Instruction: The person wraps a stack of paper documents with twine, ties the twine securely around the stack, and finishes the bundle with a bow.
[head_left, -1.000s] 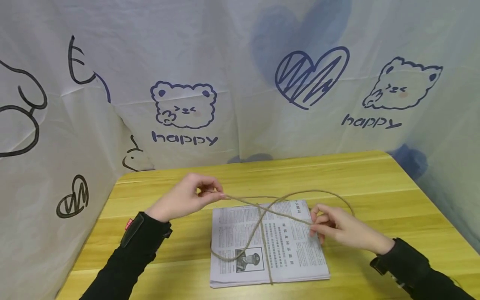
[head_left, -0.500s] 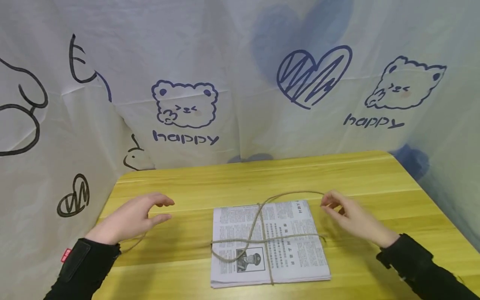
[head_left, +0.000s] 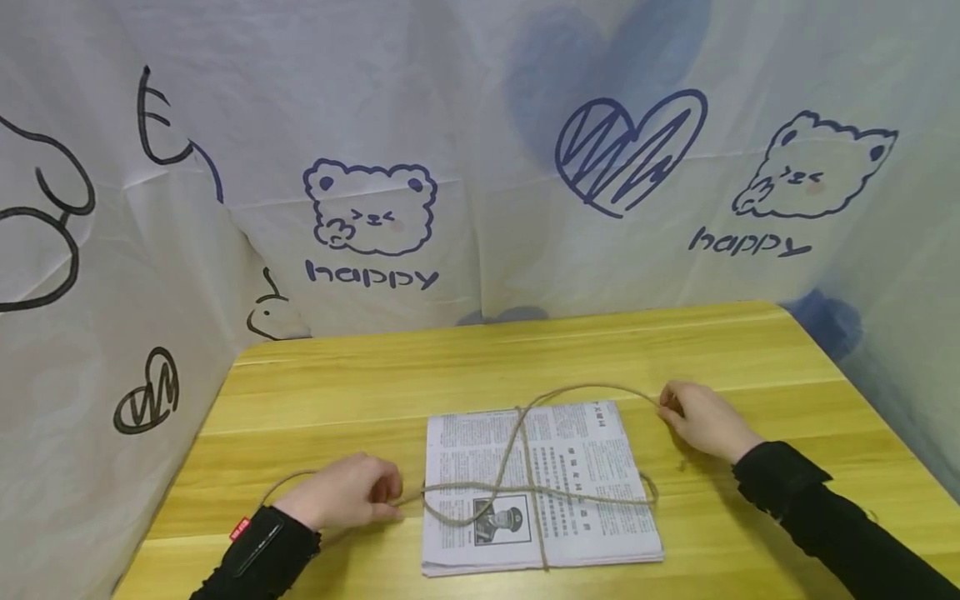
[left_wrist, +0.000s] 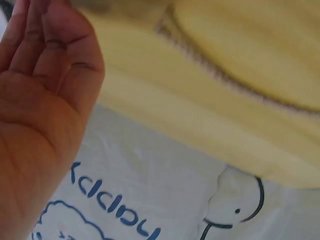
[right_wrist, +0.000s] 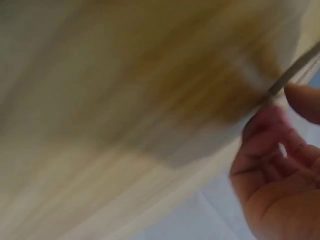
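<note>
Fingers of both hands pinch rough jute twine point(head_left: 525, 487) w/ flat newspaper stack point(head_left: 585, 467).

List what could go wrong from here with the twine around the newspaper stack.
1. The left hand and right hand grip the twine on opposite sides; uneven pulling could drag the newspaper stack across the wooden table.
2. The crossing sits left of the stack's middle, so tightening may leave the right side loosely bound.
3. A loose loop lies over the printed photo; it might snag or knot wrongly.
</note>
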